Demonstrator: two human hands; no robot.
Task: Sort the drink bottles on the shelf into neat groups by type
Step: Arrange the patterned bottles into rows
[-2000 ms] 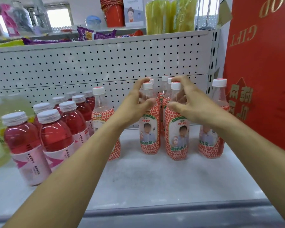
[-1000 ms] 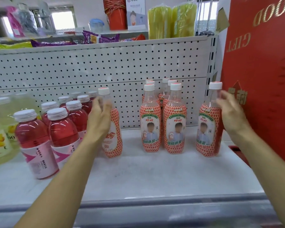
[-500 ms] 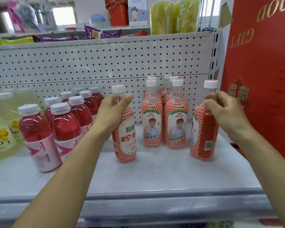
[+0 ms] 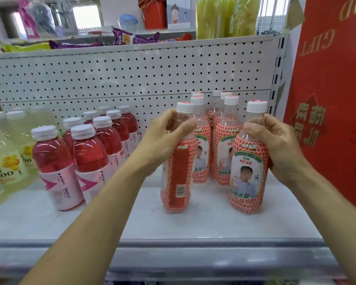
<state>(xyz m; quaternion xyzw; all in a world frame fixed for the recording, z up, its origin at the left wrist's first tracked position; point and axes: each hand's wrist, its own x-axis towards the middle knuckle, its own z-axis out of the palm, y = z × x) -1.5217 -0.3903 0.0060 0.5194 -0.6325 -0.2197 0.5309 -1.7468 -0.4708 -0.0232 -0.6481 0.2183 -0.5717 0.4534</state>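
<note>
Head view: on the white shelf (image 4: 193, 223), just near of the matching cluster (image 4: 222, 145) at the far right, two net-patterned bottles are being gripped at the shoulder. The turned bottle (image 4: 178, 173) is being held by the left hand (image 4: 164, 138) and the label-forward bottle (image 4: 248, 161) by the right hand (image 4: 280, 147). With grips this high, a base is judged liable to be caught and a bottle tipped into the cluster or the red drink bottles (image 4: 90, 155) at left. Rear rows are being hidden by front bottles. Yellow bottles (image 4: 6, 153) are being cut off at the left edge. Base contact cannot be told.
</note>
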